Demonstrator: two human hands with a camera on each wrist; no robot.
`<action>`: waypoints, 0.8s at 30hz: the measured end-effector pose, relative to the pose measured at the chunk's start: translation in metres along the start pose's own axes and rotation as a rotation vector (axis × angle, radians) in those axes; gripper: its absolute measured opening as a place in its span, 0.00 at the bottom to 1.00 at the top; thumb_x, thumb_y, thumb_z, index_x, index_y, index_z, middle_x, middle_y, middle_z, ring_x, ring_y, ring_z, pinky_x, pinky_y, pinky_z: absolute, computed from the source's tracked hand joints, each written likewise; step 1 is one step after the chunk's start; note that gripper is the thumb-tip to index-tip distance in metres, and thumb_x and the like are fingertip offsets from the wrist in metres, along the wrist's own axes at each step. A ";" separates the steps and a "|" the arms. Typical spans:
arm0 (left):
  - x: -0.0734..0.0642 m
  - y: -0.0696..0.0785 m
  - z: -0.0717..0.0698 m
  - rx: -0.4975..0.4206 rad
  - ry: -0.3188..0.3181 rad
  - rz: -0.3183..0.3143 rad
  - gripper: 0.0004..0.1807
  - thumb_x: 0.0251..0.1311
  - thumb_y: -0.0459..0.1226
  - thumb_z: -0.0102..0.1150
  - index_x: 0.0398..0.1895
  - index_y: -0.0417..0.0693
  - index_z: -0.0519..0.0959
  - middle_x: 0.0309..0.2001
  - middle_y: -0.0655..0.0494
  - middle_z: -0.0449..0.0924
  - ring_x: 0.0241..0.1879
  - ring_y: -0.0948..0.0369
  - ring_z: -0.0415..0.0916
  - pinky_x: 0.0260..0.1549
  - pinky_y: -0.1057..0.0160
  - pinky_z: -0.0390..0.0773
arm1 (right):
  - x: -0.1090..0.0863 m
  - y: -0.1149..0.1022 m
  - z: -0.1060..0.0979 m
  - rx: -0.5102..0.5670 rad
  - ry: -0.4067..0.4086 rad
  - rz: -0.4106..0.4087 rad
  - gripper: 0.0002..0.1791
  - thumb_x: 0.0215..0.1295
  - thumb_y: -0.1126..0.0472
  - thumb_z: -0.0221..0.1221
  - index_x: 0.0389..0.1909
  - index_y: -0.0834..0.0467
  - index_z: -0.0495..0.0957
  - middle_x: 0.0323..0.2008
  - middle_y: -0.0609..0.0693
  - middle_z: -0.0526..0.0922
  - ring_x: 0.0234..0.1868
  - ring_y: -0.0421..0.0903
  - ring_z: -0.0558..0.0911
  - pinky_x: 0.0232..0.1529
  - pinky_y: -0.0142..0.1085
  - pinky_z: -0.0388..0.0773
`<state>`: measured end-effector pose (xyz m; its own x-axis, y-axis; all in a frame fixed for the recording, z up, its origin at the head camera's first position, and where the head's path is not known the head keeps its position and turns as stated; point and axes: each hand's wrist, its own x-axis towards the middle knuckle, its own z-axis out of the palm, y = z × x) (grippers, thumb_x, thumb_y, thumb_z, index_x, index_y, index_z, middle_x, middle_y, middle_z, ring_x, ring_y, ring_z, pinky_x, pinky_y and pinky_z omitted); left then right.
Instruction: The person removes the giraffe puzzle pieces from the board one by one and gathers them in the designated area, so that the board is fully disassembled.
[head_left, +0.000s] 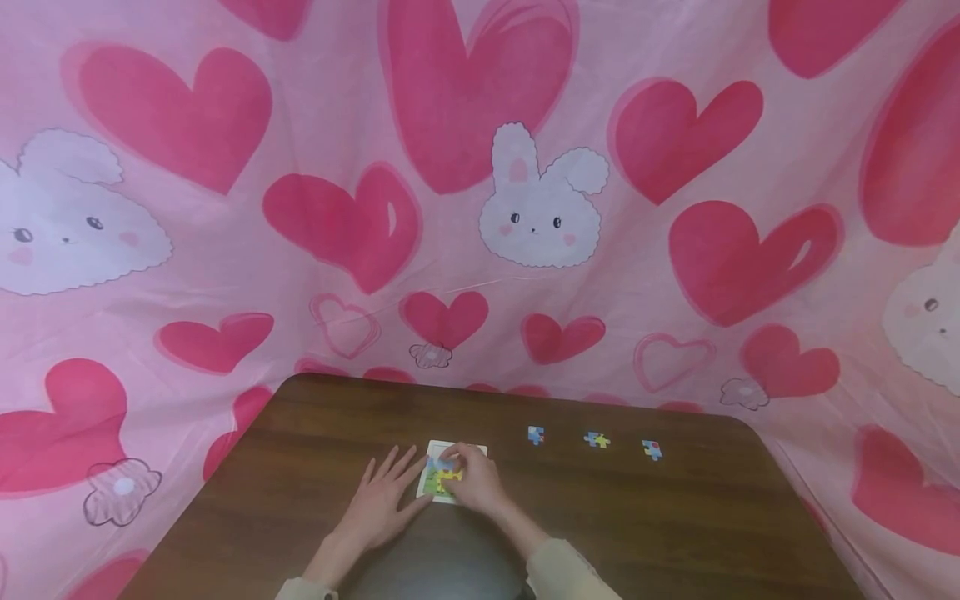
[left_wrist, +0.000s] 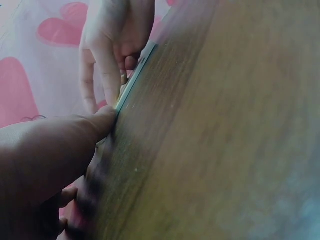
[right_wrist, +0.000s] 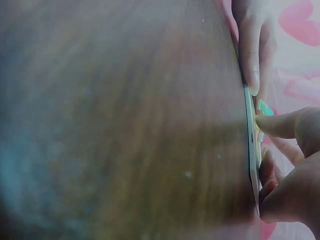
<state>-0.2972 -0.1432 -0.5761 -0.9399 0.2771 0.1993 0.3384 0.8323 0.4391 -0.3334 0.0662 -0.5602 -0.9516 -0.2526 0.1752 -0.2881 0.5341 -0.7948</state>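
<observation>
A small picture puzzle in a white-edged tray (head_left: 422, 492) lies on the table, showing a yellow giraffe on green and blue. My left hand (head_left: 385, 500) rests at its left side, fingers spread on the table; in the left wrist view its thumb (left_wrist: 102, 122) touches the tray's edge. Over the picture, my right hand (head_left: 478, 483) bends thumb and forefinger together. A puzzle piece (right_wrist: 265, 107) stands tilted above the tray there, pinched at the right thumb. The fingers hide much of the picture and part of this piece.
Three loose puzzle pieces lie apart at the back right of the brown table (head_left: 675, 517): a blue one (head_left: 536, 435), a blue and yellow one (head_left: 597, 439) and a blue one with red (head_left: 652, 450). Pink heart-patterned cloth (head_left: 450, 250) hangs behind the table and along its sides.
</observation>
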 end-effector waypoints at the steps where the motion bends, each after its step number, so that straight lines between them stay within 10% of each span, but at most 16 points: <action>1: 0.000 0.001 -0.001 0.000 -0.015 -0.013 0.39 0.72 0.62 0.65 0.80 0.56 0.75 0.83 0.44 0.70 0.85 0.35 0.60 0.81 0.22 0.53 | 0.000 -0.001 -0.001 0.011 -0.003 0.009 0.15 0.60 0.68 0.75 0.48 0.57 0.86 0.39 0.53 0.81 0.34 0.42 0.74 0.33 0.32 0.68; 14: 0.001 0.003 -0.002 -0.008 -0.026 -0.044 0.40 0.71 0.59 0.69 0.81 0.55 0.73 0.83 0.44 0.70 0.85 0.36 0.60 0.82 0.21 0.51 | -0.002 0.006 -0.001 0.140 -0.011 -0.003 0.15 0.60 0.71 0.73 0.48 0.61 0.85 0.39 0.53 0.86 0.25 0.37 0.71 0.24 0.28 0.67; 24: 0.000 0.002 0.000 -0.029 0.010 0.018 0.33 0.73 0.57 0.66 0.77 0.59 0.79 0.82 0.40 0.71 0.84 0.31 0.59 0.79 0.18 0.50 | -0.001 -0.003 0.002 0.038 0.063 0.029 0.17 0.57 0.66 0.78 0.48 0.62 0.90 0.42 0.54 0.92 0.33 0.36 0.75 0.37 0.30 0.75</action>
<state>-0.2969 -0.1411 -0.5751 -0.9333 0.2870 0.2158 0.3565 0.8127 0.4609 -0.3309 0.0630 -0.5593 -0.9646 -0.1858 0.1871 -0.2574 0.5092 -0.8212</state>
